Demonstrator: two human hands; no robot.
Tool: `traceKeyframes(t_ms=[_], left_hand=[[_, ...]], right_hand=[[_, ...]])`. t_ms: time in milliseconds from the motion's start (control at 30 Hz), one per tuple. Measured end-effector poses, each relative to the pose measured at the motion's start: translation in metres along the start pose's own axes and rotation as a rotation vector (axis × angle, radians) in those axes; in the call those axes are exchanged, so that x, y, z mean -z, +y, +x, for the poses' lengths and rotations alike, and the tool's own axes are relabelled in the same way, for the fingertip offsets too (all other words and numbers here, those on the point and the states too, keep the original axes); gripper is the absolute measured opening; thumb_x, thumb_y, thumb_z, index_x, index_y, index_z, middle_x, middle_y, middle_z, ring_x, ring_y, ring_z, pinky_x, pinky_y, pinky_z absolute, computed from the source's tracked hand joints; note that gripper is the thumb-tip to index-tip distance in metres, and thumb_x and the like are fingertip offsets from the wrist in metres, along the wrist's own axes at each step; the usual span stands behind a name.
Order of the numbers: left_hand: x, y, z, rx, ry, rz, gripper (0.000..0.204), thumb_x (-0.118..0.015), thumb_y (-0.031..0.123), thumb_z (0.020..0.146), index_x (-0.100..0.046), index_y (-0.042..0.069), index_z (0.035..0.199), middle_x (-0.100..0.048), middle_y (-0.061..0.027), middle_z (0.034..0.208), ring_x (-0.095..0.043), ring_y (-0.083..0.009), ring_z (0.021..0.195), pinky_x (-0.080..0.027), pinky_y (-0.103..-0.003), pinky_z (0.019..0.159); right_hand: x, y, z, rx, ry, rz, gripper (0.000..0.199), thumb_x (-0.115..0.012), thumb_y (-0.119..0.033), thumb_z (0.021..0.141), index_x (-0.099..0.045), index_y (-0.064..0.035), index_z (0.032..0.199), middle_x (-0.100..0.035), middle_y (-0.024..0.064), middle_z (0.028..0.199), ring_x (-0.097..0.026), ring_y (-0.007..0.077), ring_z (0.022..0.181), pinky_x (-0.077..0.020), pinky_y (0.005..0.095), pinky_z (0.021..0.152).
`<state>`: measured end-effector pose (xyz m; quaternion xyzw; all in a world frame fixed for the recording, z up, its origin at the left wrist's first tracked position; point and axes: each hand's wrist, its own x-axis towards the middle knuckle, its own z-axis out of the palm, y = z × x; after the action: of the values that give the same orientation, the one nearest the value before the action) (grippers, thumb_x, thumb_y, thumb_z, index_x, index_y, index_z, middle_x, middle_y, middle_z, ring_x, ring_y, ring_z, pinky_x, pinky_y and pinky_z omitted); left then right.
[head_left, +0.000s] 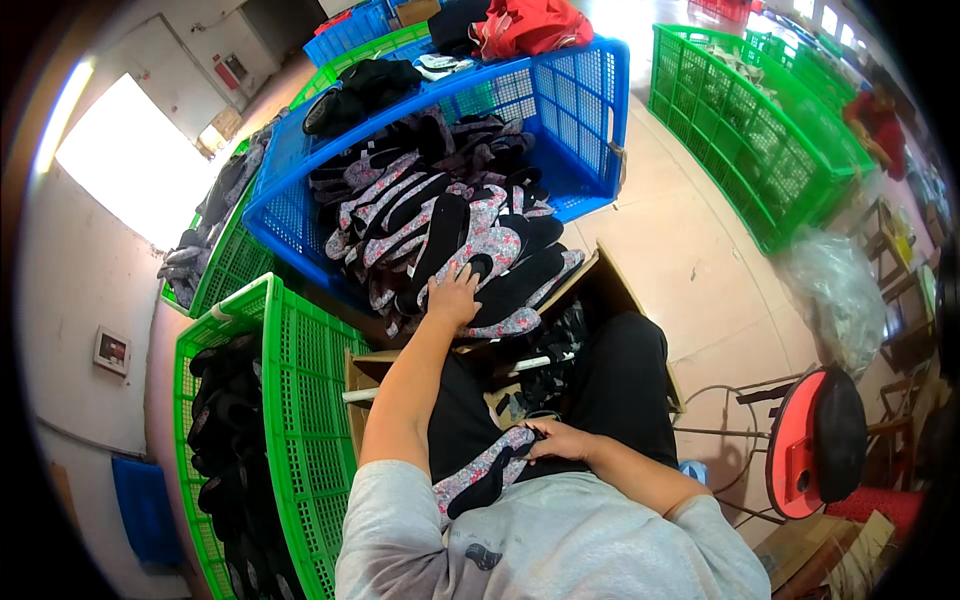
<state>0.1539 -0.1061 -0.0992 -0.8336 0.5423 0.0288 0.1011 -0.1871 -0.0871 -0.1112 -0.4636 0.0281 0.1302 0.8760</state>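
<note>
My left hand [453, 299] reaches forward onto a heap of floral slippers [492, 247] with black soles. Its fingers are apart and rest against the near slippers of the heap. The heap spills from a blue plastic crate [585, 135] that lies tipped with its open side toward me. Close to my body, my right hand [556, 440] is closed on the end of another floral slipper [478, 478], which lies across my lap with part of its black side showing. The fingertips of that hand are partly hidden behind the slipper.
A green crate [310, 440] of dark slippers stands close on my left. Between my knees is an open cardboard box [620, 280] with black material inside. To the right are a red and black stool [805, 440], a clear plastic bag [835, 295] and another green crate [745, 150].
</note>
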Motion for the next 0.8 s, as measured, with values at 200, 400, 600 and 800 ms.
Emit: traceKeyframes(t_ms=[200, 400, 600, 800], left_hand=[[0.025, 0.009, -0.02, -0.015, 0.178, -0.027, 0.069, -0.072, 0.037, 0.083, -0.043, 0.019, 0.144, -0.043, -0.0059, 0.148, -0.032, -0.0308, 0.142, -0.023, -0.067, 0.11], [0.036, 0.031, -0.045, -0.233, 0.301, -0.034, 0.078, -0.074, 0.044, 0.078, -0.043, 0.02, 0.145, -0.035, -0.0081, 0.153, -0.025, -0.0321, 0.144, -0.021, -0.065, 0.11], [0.015, 0.052, -0.047, -0.441, 0.095, 0.085, 0.094, -0.074, 0.059, 0.071, -0.037, 0.024, 0.149, -0.026, -0.0098, 0.158, -0.015, -0.0373, 0.147, -0.018, -0.068, 0.11], [-0.009, 0.058, -0.02, -0.381, 0.087, 0.098, 0.082, -0.07, 0.056, 0.078, -0.04, 0.026, 0.148, -0.027, -0.0087, 0.158, -0.016, -0.0364, 0.147, -0.015, -0.07, 0.11]], right_hand=[[-0.002, -0.006, -0.002, -0.002, -0.012, 0.007, 0.029, -0.065, -0.004, 0.086, -0.057, -0.0044, 0.114, -0.063, -0.0007, 0.092, -0.058, 0.008, 0.078, -0.0474, 0.023, 0.07], [-0.002, -0.003, 0.001, -0.036, 0.011, -0.009, 0.029, -0.066, -0.005, 0.084, -0.057, -0.0056, 0.112, -0.061, -0.0016, 0.087, -0.056, 0.007, 0.075, -0.0445, 0.0214, 0.067], [-0.001, -0.002, 0.004, -0.031, -0.005, -0.022, 0.029, -0.066, -0.005, 0.084, -0.057, -0.0062, 0.112, -0.06, -0.0023, 0.089, -0.055, 0.0059, 0.075, -0.0426, 0.0206, 0.065], [0.002, -0.005, 0.004, -0.02, -0.032, 0.004, 0.036, -0.063, 0.0, 0.084, -0.055, -0.0015, 0.119, -0.06, 0.002, 0.097, -0.058, 0.0092, 0.084, -0.0499, 0.0248, 0.074]])
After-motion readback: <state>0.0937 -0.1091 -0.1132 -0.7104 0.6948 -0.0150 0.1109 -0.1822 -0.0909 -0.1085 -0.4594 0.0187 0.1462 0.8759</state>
